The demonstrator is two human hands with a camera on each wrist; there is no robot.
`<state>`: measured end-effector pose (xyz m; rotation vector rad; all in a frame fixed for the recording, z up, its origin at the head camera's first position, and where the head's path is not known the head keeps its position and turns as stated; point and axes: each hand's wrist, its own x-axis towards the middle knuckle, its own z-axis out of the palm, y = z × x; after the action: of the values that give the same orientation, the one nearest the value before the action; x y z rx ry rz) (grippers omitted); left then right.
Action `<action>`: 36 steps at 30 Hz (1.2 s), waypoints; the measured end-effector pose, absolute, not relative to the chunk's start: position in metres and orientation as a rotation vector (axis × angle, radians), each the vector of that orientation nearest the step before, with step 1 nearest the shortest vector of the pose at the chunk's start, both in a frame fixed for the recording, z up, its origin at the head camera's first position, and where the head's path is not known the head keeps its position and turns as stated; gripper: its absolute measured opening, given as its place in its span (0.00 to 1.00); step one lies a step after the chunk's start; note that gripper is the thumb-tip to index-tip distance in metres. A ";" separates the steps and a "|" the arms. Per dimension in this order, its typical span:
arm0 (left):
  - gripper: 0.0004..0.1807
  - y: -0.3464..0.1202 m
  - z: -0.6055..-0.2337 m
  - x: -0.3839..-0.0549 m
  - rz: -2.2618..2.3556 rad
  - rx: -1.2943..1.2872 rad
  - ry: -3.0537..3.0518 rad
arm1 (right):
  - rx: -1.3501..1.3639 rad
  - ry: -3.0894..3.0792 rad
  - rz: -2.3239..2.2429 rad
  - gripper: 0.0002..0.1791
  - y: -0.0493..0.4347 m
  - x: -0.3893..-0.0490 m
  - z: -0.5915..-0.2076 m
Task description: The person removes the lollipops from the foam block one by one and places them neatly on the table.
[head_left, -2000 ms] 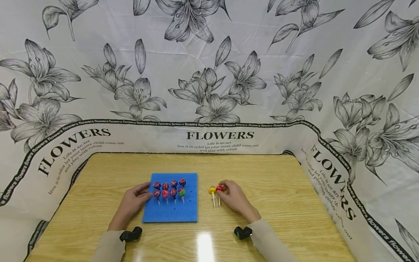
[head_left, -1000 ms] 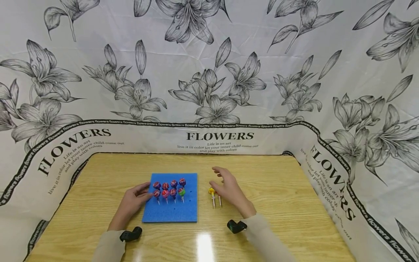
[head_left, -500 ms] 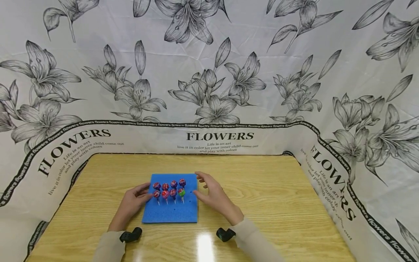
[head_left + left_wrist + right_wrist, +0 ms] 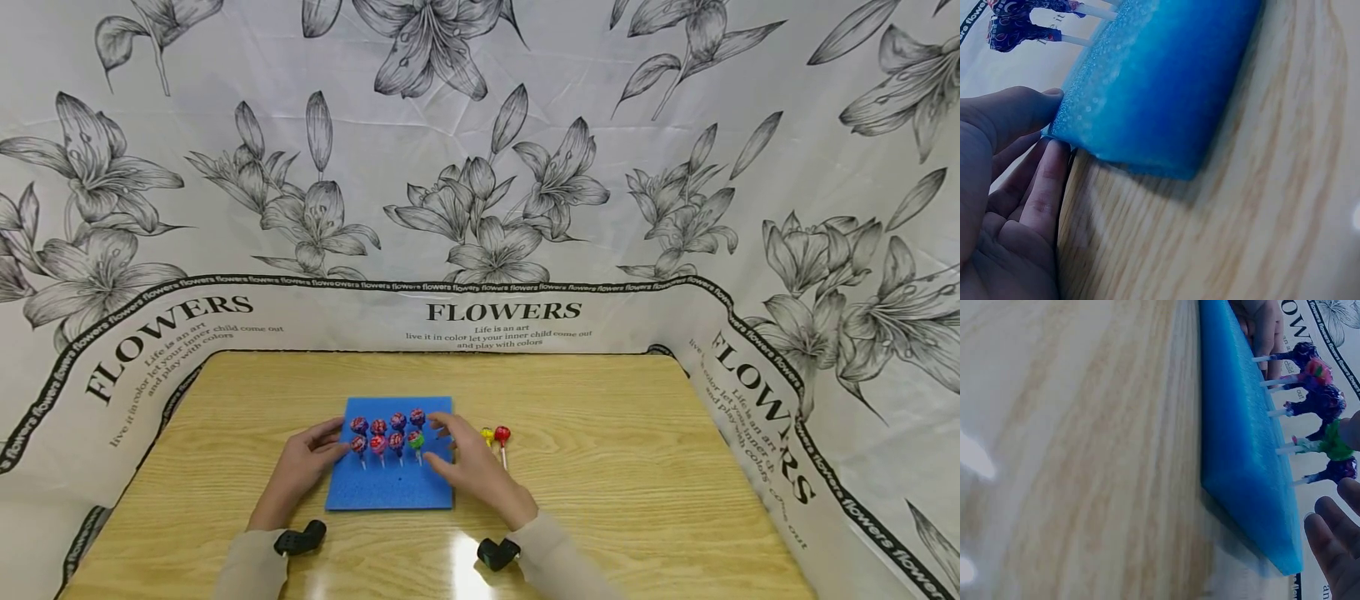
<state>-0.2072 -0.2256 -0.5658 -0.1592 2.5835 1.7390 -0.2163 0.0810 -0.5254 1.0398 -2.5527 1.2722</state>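
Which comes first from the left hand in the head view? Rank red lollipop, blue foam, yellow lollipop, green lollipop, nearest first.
1. Blue foam: the left hand holds its left edge.
2. Green lollipop: in the foam, right end of near row.
3. Yellow lollipop: on the table, right of the foam.
4. Red lollipop: just right of the yellow one.

The right hand (image 4: 471, 461) has moved from the red lollipop (image 4: 502, 433) to beside the green lollipop (image 4: 416, 442), perhaps touching it.

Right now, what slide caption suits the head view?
Left hand holds a blue foam board bearing eight round wrapped lollipops; right hand hovers beside them.
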 end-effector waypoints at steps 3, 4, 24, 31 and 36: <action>0.30 -0.226 -0.566 -0.207 1.749 -0.154 2.581 | 1.014 -2.584 1.305 0.31 0.077 -0.215 -0.531; 0.30 -0.226 -0.567 -0.207 1.751 -0.151 2.581 | 1.005 -2.585 1.317 0.31 0.076 -0.215 -0.533; 0.30 -0.226 -0.565 -0.207 1.759 -0.171 2.571 | 0.950 -2.604 1.289 0.22 0.065 -0.215 -0.538; 0.29 -0.227 -0.565 -0.207 1.757 -0.163 2.573 | 0.947 -2.624 1.283 0.18 0.064 -0.217 -0.534; 0.29 -0.228 -0.566 -0.206 1.731 -0.166 2.585 | 0.958 -2.600 1.297 0.16 0.064 -0.218 -0.534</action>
<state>-0.2061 -0.2280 -0.5657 -0.1658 2.5851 1.7309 -0.2185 0.0640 -0.5343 0.9582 -2.6000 1.2973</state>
